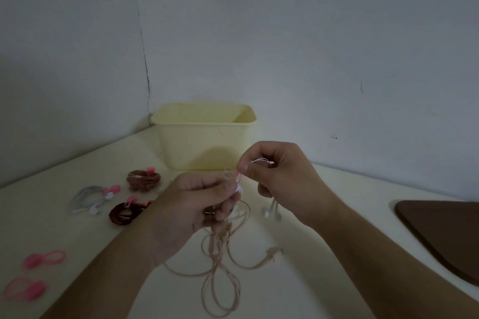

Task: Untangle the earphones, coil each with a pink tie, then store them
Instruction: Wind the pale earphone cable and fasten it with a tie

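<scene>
Above the table's middle, my left hand grips a bunch of tangled earphone cable. My right hand pinches a thin white cable just above it. White earbuds dangle under the right hand. A beige earphone cable hangs from the left hand and lies in loops on the table, its plug to the right. Three coiled sets with pink ties lie at left: a brown one, a white one, a dark red one. Two loose pink ties lie at far left.
A pale yellow bin stands open at the back against the wall. A dark brown board lies at the right edge of the cream table. Walls close off the back and left.
</scene>
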### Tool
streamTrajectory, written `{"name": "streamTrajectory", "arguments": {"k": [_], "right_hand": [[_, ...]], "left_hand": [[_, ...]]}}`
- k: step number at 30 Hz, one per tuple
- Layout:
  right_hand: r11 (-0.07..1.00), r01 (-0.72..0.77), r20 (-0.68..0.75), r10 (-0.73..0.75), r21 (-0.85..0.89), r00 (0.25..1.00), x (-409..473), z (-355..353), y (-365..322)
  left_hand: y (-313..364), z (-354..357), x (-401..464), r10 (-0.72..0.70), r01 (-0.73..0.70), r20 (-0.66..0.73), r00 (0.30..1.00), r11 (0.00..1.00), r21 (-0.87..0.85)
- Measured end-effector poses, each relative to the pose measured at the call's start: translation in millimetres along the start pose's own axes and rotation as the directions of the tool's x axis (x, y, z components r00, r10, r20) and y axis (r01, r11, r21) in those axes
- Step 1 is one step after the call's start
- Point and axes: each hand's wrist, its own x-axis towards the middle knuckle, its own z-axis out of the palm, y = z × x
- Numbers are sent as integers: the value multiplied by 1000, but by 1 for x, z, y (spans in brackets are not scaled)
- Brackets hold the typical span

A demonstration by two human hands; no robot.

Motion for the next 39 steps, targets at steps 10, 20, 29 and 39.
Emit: {"name": "streamTrajectory", "arguments": {"k": [10,20,29,39], "right_hand": [[911,80,125,-32,-405,992,-12,40,8],[870,131,20,-139,-476,990,-8,18,-8],[990,-3,-16,0,-138,1000,-2,19,9],[970,155,117,-135,-187,984,-6,25,11]], "left_hand": [[2,0,4,192,-260,-403,895,958,-123],[-13,2,11,76,-16,-273,959,976,217],[-12,2,7,104,-103,-74,992,994,29],[-8,-1,8,31,-36,-187,982,999,-23]]}}
